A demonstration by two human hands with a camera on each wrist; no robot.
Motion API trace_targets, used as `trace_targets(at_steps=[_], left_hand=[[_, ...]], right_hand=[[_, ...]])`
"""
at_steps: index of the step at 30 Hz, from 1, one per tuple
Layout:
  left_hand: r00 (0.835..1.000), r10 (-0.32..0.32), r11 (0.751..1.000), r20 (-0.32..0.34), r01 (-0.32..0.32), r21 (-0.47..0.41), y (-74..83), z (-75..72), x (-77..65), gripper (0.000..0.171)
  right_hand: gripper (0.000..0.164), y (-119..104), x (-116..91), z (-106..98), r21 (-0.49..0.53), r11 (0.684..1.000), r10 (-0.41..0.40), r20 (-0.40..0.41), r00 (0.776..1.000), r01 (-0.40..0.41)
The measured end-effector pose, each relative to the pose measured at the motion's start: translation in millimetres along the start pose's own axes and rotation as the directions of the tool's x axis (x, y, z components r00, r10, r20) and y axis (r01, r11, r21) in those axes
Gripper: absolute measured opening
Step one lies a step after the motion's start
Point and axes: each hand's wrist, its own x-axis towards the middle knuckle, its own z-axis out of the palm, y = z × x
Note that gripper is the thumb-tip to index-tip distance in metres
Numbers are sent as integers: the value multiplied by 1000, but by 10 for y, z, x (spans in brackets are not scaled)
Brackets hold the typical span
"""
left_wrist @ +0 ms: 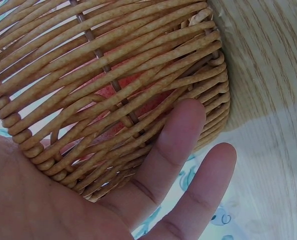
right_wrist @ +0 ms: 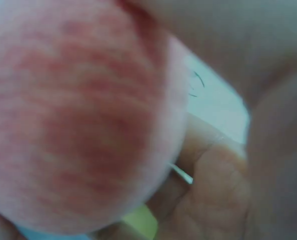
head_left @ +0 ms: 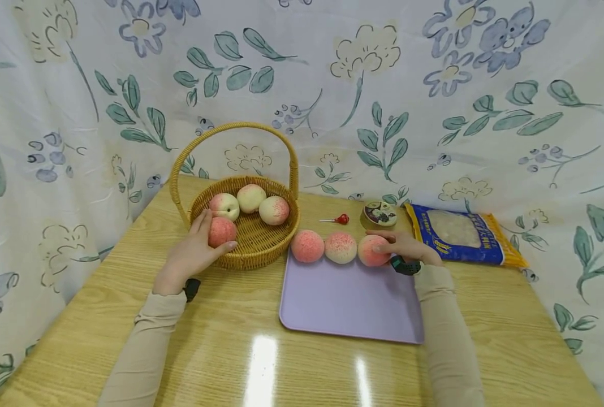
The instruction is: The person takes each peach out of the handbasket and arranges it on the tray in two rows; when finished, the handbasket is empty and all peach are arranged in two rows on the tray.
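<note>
At the near left of the wicker basket [head_left: 248, 260], my left hand [head_left: 192, 249] holds a red peach [head_left: 223, 232], thumb on its near side and fingers beyond it. Two of that hand's fingers [left_wrist: 181, 135] lie outside the woven wall in the left wrist view. Three paler peaches sit deeper in the basket, one of them pinkish-white [head_left: 251, 198]. My right hand [head_left: 404, 246] grips a pink peach [head_left: 371, 250] at the far right of the lilac tray [head_left: 350, 299]. This peach [right_wrist: 83, 120] fills much of the right wrist view. Left of it on the tray are a speckled peach [head_left: 340, 247] and a red one [head_left: 307, 246].
Behind the tray lie a small red-headed item with a thin pin [head_left: 341, 219] and a round patterned tin [head_left: 379, 214]. A blue and yellow packet [head_left: 454, 233] is at the right. The basket's tall handle [head_left: 241, 125] arches overhead, and a floral cloth [head_left: 302, 85] hangs behind.
</note>
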Motion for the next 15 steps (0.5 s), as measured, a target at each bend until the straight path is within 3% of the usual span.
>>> trace_targets(at_steps=[5, 10, 15], left_hand=[[1000, -1, 1000, -7, 1, -7, 3, -4, 6, 106], [1000, -7, 1000, -2, 7, -9, 14, -1, 12, 107], [1000, -6, 1000, 5, 6, -9, 14, 1, 8, 107]], right_hand=[[59, -124, -5, 1, 17, 996, 83, 14, 996, -83], [66, -199, 19, 0, -45, 985, 169, 16, 986, -168], [70, -194, 39, 33, -108, 976, 191, 31, 981, -187]])
